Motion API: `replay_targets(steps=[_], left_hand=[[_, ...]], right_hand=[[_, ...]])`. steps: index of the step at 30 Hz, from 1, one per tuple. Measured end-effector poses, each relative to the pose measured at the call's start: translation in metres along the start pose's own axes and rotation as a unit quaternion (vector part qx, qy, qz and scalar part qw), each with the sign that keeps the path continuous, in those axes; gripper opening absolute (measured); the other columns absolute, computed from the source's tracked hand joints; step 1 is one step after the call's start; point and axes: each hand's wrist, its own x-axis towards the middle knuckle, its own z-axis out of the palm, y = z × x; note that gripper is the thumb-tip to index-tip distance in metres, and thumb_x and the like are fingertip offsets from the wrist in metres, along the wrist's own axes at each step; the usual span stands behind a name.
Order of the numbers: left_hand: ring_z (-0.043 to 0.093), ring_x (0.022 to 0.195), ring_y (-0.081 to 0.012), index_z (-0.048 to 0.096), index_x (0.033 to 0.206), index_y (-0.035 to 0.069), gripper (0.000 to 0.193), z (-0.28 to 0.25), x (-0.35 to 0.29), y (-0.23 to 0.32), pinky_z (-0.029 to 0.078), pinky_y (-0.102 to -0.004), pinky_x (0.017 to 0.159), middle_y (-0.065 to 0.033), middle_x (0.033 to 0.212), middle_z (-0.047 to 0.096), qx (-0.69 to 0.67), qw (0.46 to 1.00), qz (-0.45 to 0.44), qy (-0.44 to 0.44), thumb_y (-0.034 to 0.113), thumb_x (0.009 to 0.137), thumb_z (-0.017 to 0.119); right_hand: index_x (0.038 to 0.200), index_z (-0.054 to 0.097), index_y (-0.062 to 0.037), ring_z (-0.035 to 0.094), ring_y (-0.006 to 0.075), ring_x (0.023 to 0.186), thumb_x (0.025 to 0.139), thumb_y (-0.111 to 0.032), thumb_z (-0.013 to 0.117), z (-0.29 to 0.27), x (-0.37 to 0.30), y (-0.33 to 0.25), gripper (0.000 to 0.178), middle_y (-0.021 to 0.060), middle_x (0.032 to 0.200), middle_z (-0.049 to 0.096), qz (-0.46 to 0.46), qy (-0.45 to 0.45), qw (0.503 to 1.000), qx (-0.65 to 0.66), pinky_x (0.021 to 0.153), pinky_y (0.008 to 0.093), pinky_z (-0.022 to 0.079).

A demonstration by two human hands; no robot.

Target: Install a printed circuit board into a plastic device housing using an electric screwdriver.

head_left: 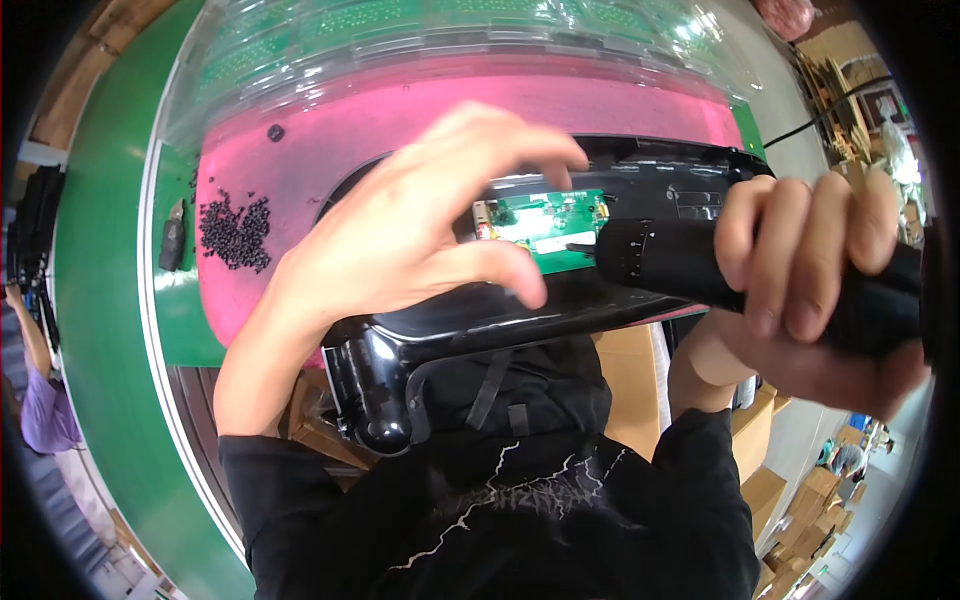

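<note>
A green circuit board (520, 225) lies inside a long, glossy black plastic housing (470, 325). Above the board's left end hovers my left hand (400, 225), blurred, its thumb and fingers spread apart with nothing between them. My right hand (790, 250) is wrapped around a black electric screwdriver (670, 262) held nearly level over the housing's right part. Its tip points left over the board; whether it touches a screw cannot be made out. Left of the housing sits a pile of small black screw-like pieces (236, 232), with dark-handled pliers or cutters (174, 240) beside it.
A pink mat (650, 88) covers part of the green table (100, 260). Clear plastic trays (450, 32) with green boards stand along the back. One small round black piece (276, 132) rests on the mat. Cardboard (628, 385) is below the table's front; a purple-clothed person (48, 420) is far left.
</note>
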Motion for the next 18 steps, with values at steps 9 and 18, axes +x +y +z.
replay_targets(steps=[9,18], left_hand=[[0.036,0.097,-0.0236,0.038,0.098,0.003,0.036,-0.018,-0.005,-0.007,0.026,-0.0386,0.097,-0.0140,0.110,0.043,0.010,0.992,0.006,0.126,0.035,0.083,0.046],[0.049,0.098,-0.0281,0.050,0.096,0.004,0.028,-0.006,0.004,0.007,0.038,-0.0387,0.092,-0.0122,0.103,0.056,0.162,0.987,0.004,0.012,0.003,0.073,0.067]], right_hand=[[0.100,0.049,-0.0040,0.046,0.0102,0.048,0.084,-0.058,0.055,-0.014,-0.018,0.000,0.057,-0.0007,0.064,0.051,0.100,0.110,0.987,-0.058,0.053,0.0270,0.038],[0.095,0.046,-0.0059,0.042,0.0081,0.047,0.085,-0.059,0.056,-0.016,-0.015,0.011,0.055,-0.0022,0.061,0.048,0.136,0.099,0.984,-0.063,0.050,0.0249,0.036]])
